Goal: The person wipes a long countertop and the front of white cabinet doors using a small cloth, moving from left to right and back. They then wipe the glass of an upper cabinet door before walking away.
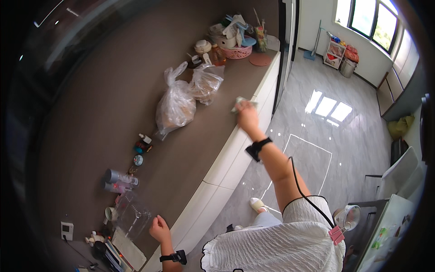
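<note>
My right hand (247,117) presses a folded pale green cloth (240,102) on the brown countertop (204,136), near its front edge. Low in the view, my left hand (160,229) is loosely curled over the counter's front part, holding nothing that I can see. Beside it lies a clear plastic bag or package (134,216). Two knotted clear plastic bags with brownish contents, a larger one (176,105) and a smaller one (208,81), sit on the counter left of my right hand.
A pink basket (237,52) heaped with items, a round pink mat (260,59) and an amber bottle (218,55) stand at the counter's far end. Along the back are small ornaments, grey-capped bottles (122,177) and books (117,253). White drawer fronts (217,180) run below. A cable hangs beside my right arm.
</note>
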The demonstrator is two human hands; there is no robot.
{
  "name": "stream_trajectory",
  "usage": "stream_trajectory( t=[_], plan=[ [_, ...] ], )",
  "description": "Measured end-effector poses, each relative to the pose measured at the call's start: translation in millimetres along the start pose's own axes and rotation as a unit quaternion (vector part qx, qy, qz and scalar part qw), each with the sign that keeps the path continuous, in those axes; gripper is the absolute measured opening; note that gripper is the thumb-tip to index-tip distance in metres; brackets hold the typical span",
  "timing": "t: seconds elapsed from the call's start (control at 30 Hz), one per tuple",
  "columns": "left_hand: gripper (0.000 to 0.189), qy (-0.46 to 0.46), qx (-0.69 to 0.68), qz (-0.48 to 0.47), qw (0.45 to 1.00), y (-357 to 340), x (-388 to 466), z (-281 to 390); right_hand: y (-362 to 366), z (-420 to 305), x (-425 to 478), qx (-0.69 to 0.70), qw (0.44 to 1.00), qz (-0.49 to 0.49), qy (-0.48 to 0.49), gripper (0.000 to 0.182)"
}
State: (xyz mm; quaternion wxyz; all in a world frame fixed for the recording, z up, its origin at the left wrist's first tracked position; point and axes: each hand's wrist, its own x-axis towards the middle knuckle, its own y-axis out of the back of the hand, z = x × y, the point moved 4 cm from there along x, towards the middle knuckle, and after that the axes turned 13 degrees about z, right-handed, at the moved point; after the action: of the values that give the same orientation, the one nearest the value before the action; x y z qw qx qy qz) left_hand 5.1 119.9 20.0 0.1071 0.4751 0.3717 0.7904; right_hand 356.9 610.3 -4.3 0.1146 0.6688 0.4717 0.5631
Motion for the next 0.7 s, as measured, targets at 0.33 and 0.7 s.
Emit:
stream_trajectory(
  t=[0.33, 0.7],
  plan=[
    [0.039, 0.012, 0.026, -0.054, 0.998, 3, -1, -10, -13, -23, -14, 0.182, 0.957, -0.120, 0.192, 0.050],
    [0.040, 0.037, 0.060, -0.071, 0.995, 3, 1, -8, 38, -99, -98, 0.382, 0.863, -0.132, 0.302, 0.043]
  ],
)
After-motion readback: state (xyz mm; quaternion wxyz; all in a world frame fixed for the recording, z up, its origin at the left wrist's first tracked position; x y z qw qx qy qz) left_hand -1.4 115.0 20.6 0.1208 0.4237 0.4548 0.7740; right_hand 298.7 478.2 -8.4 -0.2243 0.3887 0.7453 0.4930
